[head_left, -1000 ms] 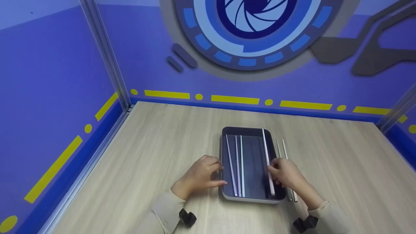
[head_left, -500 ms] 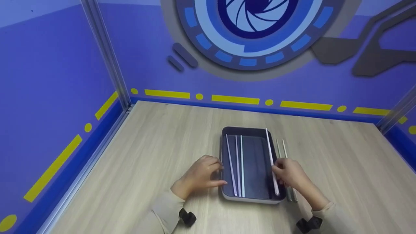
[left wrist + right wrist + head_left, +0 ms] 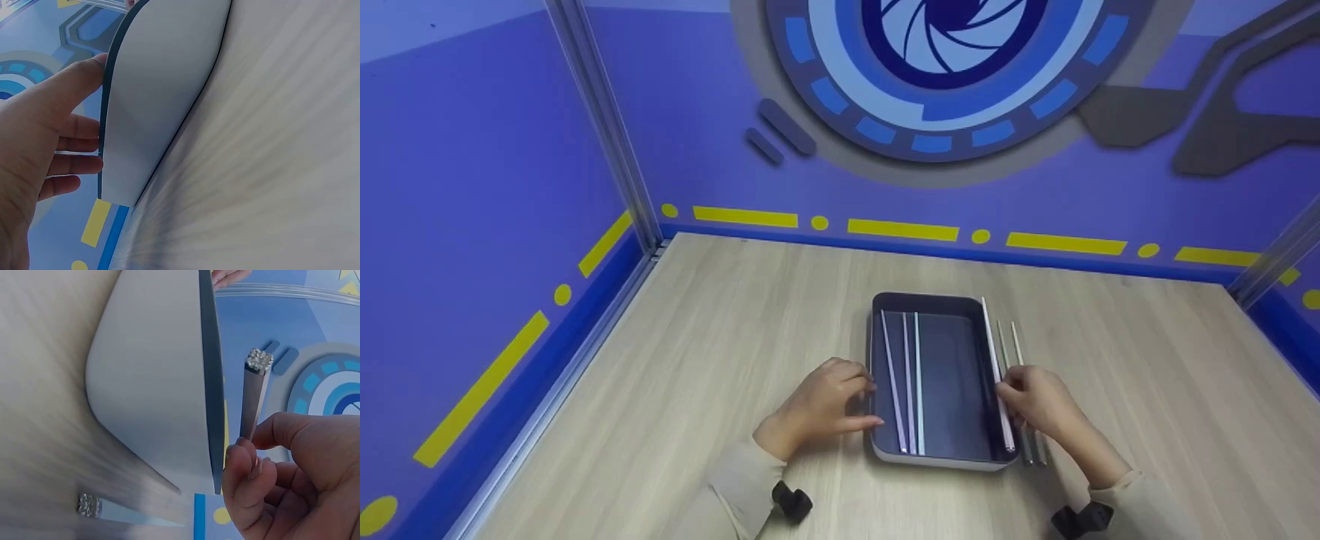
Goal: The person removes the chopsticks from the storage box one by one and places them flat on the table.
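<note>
Hands sit nearest the viewer, one on each long side of the dark rectangular tray point(image 3: 885, 451) on the wooden table point(image 3: 697, 352). Left hand point(image 3: 817, 409): fingers spread along the tray's left wall, thumb against the outer face; it braces the tray without closing around anything. Right hand point(image 3: 1035, 401): thumb and curled fingertips point(image 3: 247, 467) pinch one metal chopstick point(image 3: 996, 371), held over the tray's right rim, its near end just inside the near right corner.

Beyond the hands, three chopsticks point(image 3: 907, 382) lie lengthwise on the tray floor at its left side. Two further chopsticks point(image 3: 1009, 337) lie on the table just beside the tray's right wall, partly hidden under the right hand.

Probable faults:
- The pinch is light and near one end; the smooth stick may pivot or slip.
- Released on the rim, it may roll outward onto the table.
- The right hand may nudge the two loose sticks beneath it.
</note>
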A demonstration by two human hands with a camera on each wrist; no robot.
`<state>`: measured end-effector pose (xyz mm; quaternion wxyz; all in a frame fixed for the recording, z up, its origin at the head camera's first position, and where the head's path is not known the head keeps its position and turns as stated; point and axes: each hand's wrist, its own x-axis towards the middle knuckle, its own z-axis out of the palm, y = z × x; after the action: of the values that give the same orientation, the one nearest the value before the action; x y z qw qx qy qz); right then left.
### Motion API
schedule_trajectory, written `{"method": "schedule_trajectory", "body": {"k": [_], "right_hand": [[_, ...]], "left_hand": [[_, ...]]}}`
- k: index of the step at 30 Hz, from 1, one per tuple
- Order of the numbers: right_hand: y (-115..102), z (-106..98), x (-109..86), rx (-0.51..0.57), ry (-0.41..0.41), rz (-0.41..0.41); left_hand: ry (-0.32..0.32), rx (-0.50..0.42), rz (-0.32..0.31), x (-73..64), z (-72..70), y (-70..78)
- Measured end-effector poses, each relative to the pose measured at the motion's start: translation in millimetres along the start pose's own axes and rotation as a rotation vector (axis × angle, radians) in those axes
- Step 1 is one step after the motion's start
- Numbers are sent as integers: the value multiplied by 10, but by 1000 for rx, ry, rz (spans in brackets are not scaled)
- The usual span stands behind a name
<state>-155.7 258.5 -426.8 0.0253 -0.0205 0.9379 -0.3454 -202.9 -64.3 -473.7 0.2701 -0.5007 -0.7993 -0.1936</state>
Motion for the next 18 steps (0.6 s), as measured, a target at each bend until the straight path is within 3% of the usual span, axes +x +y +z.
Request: {"method": "schedule_trajectory", "body": {"k": [7,18], "right_hand": [[57,-21,-13,45,-18,12],[132,-59,-21,20,-15,-1]], "left_hand": [[-13,-2,-13,5,-2,7],[-2,-2,-6,4,-2,5]]}}
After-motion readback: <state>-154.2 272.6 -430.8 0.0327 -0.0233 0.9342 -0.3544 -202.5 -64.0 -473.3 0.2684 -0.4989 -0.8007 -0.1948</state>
